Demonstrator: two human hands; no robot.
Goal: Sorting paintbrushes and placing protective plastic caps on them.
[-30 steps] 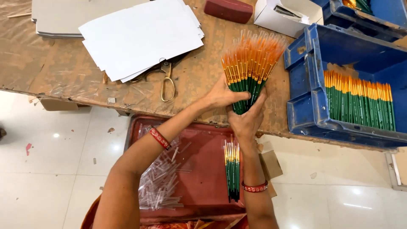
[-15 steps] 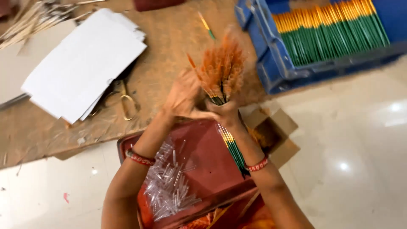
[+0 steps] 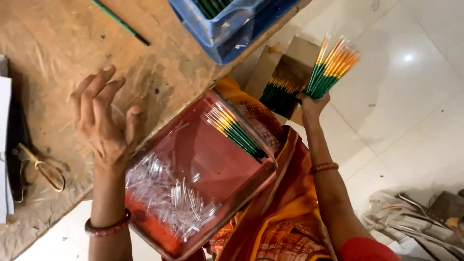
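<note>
My right hand (image 3: 311, 107) grips a bundle of green-handled brushes with orange tips (image 3: 330, 71), held out over a brown cardboard box (image 3: 289, 67) on the floor that has more such brushes inside. My left hand (image 3: 102, 121) is open, fingers spread, resting on the wooden table (image 3: 53, 43) and holding nothing. A red tray (image 3: 227, 169) lies on my lap between the hands. In it are a small bunch of brushes (image 3: 234, 130) and a pile of clear plastic tubes (image 3: 169, 191).
A blue plastic crate (image 3: 232, 29) sits at the table's far edge. A single green brush (image 3: 121, 24) lies on the table. Scissors (image 3: 41, 166) rest at the left near white sheets. Metal scraps (image 3: 415, 217) lie on the tiled floor at right.
My right hand has carried the brush bundle off the table and out to the right over the cardboard box. My left hand let go of the bundle and now lies open on the table.
</note>
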